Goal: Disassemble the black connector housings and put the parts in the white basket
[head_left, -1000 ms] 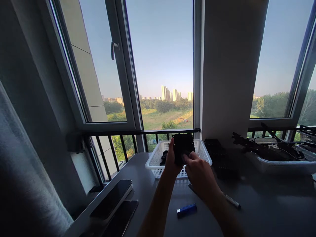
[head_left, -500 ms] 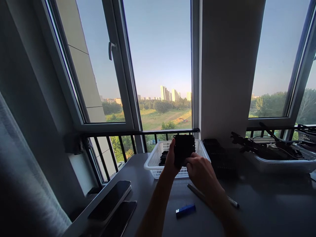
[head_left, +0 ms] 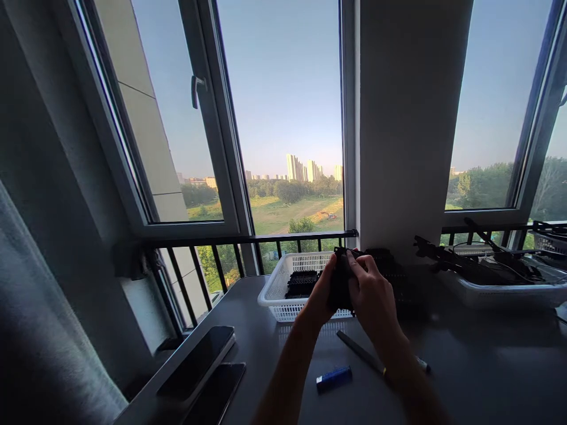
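Note:
A dark, flat black part [head_left: 340, 286] is held up over the right side of a white perforated basket [head_left: 275, 295]. My left hand [head_left: 319, 295] grips its left edge, thumb toward the top. My right hand [head_left: 370, 289] lies against its right side, index finger pressed on the upper face; the other fingertips are in shadow. More black ridged parts [head_left: 302, 283] lie inside the basket. Below my hands, a blue lighter-like object [head_left: 333, 378] and a dark slim tool [head_left: 359, 350] rest on the grey table.
Two phones [head_left: 199, 359] [head_left: 217, 392] lie at the table's left. Stacked black parts [head_left: 390, 271] stand right of the basket. Farther right, a white tray [head_left: 500, 295] holds black parts and wires. A pen tip [head_left: 424, 365] shows beside my right forearm. Railing [head_left: 266, 238] and windows stand behind.
Both hands and the black part have moved right, and the part now looks turned and narrower. My right hand has risen from its lower edge to its upper face.

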The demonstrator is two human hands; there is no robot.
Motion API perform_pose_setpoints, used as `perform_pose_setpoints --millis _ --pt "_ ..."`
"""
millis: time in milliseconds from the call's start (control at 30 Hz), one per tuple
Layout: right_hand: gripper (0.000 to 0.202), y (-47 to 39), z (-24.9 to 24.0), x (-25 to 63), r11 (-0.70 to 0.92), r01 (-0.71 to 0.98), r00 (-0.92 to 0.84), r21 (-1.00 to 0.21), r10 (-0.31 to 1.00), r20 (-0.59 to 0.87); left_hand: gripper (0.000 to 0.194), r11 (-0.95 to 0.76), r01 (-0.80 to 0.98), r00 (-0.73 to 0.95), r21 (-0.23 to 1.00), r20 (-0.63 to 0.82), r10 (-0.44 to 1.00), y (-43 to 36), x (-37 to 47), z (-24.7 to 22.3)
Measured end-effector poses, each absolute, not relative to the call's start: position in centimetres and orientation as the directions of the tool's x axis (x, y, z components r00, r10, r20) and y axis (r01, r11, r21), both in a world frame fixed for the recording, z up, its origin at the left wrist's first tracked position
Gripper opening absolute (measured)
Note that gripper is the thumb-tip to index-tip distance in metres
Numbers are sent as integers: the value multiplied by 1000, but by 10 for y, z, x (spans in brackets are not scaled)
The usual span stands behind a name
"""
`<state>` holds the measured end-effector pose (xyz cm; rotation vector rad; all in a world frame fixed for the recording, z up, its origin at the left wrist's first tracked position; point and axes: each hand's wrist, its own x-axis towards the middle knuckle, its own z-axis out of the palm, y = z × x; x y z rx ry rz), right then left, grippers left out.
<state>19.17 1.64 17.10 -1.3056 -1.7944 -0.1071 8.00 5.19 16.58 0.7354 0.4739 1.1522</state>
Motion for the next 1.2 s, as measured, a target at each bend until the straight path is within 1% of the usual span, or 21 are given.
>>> perform_pose_setpoints --millis 67,133,267,333,433,567,633,700,867,1000,1100,1200 --pt "45 15 172 190 391 860 -98 -327 756 647 51 225 -640 361 734 30 932 51 79 167" --pt "44 13 174 190 383 888 -152 -255 766 624 50 233 -630 368 741 21 929 50 74 169" --pt "35 11 175 188 461 877 -301 -137 748 592 50 233 -617 324 751 -28 946 52 67 171" --pt "29 10 174 184 496 861 -351 -112 738 576 51 219 -626 290 749 -38 956 54 64 172" --pt "25 8 172 175 565 816 -422 -117 722 548 50 181 -658 243 731 -22 970 56 59 175" --pt "25 3 171 168 640 760 -510 -116 697 505 47 57 -709 113 703 33 993 55 53 179" --pt "26 1 172 167 648 749 -507 -137 694 511 47 18 -722 72 691 50 996 53 52 180" --pt "27 0 172 168 665 723 -494 -188 688 532 48 7 -733 77 680 72 994 53 52 180" --pt "31 -1 170 167 631 672 -362 -387 736 571 52 -16 -752 104 659 142 984 52 57 179" --pt "36 -1 168 168 563 626 -243 -540 799 550 52 -4 -758 138 652 167 976 53 60 177" --pt "35 0 168 171 524 629 -204 -575 824 528 54 7 -748 144 664 152 978 55 63 172" --pt "33 0 168 171 478 679 -180 -558 844 505 55 3 -751 154 660 171 973 57 64 170"
